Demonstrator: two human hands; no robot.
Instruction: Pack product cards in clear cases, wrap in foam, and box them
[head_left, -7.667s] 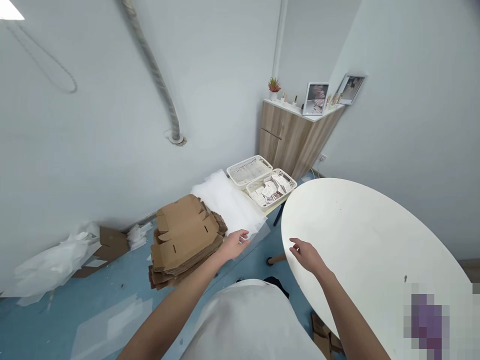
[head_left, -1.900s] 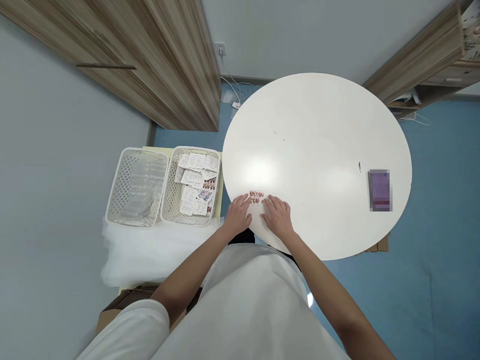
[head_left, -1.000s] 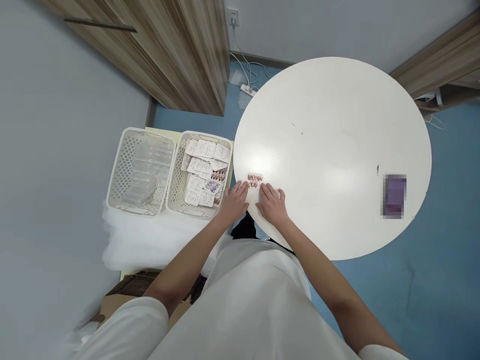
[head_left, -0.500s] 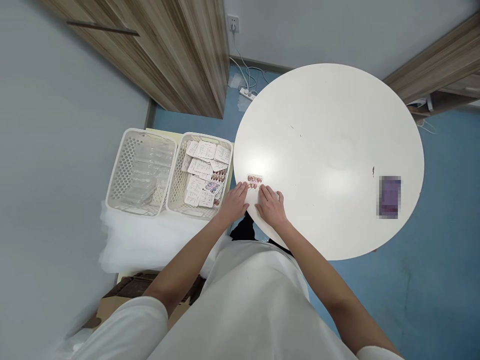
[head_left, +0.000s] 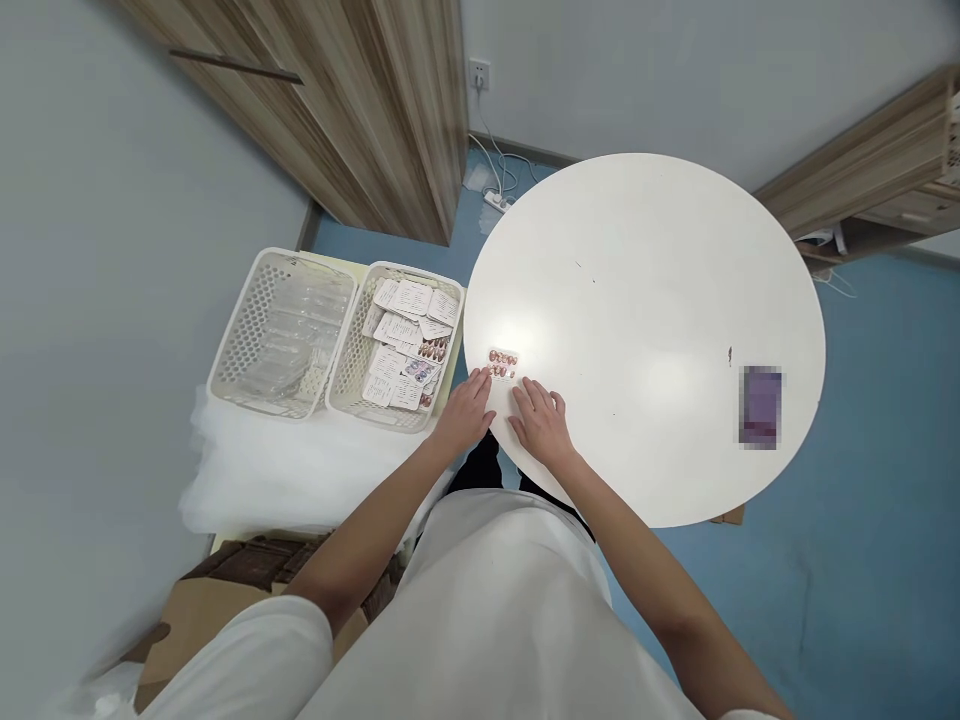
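Observation:
A small card of reddish-brown press-on nails (head_left: 502, 360), set in two rows, lies flat on the white round table (head_left: 645, 300) near its left edge. My left hand (head_left: 463, 414) has its fingers stretched out, with the fingertips at the card's lower left corner; whether they press on it I cannot tell. Just below and to the right of the card, my right hand (head_left: 543, 420) rests on the tabletop with fingers apart, holding nothing. One nail at the card's lower right shows apart from the others in its row.
Left of the table, a white basket (head_left: 339, 385) holds several printed cards and nail sets. Beside it, another basket (head_left: 217, 375) contains clear plastic packaging (head_left: 300, 325). A blurred purple object (head_left: 761, 405) lies on the table's right side. An open cardboard box (head_left: 191, 620) stands at lower left.
My right hand has drawn back from the card, uncovering its lower right part. My left fingertips stay at its left corner. The whole view has shifted slightly.

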